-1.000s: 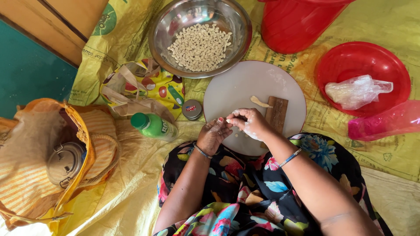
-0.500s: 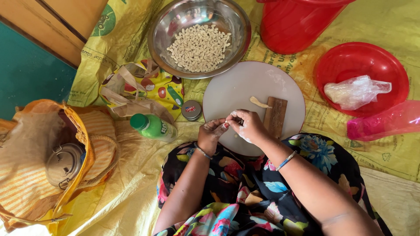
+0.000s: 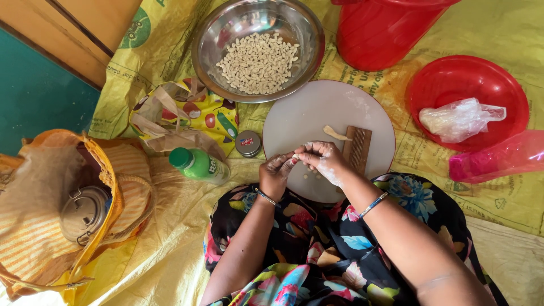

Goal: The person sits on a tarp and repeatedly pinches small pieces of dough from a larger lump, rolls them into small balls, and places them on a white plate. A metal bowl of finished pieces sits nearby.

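My left hand (image 3: pixel 277 171) and my right hand (image 3: pixel 324 160) meet over the near part of a round white board (image 3: pixel 317 110), both dusted with flour. Their fingertips pinch a small piece of pale dough (image 3: pixel 294 157) between them. A few tiny dough bits (image 3: pixel 306 176) lie on the board below my hands. A thin strip of dough (image 3: pixel 335 134) rests beside a small ridged wooden block (image 3: pixel 357 148) on the board. A steel bowl (image 3: pixel 211 39) holding several small shaped dough pieces (image 3: pixel 259 62) stands beyond the board.
A red bucket (image 3: pixel 385 28) stands at the back. A red basin (image 3: pixel 470 73) holds a crumpled plastic bag (image 3: pixel 460 118), next to a pink container (image 3: pixel 498 158). A green bottle (image 3: pixel 198 164), a small tin (image 3: pixel 247 144), a patterned bag (image 3: pixel 187 113) and an orange basket (image 3: pixel 62 209) lie left.
My hands have stayed together over the board, working the small dough piece between the fingertips; they shifted slightly to the left. Nothing else moved.
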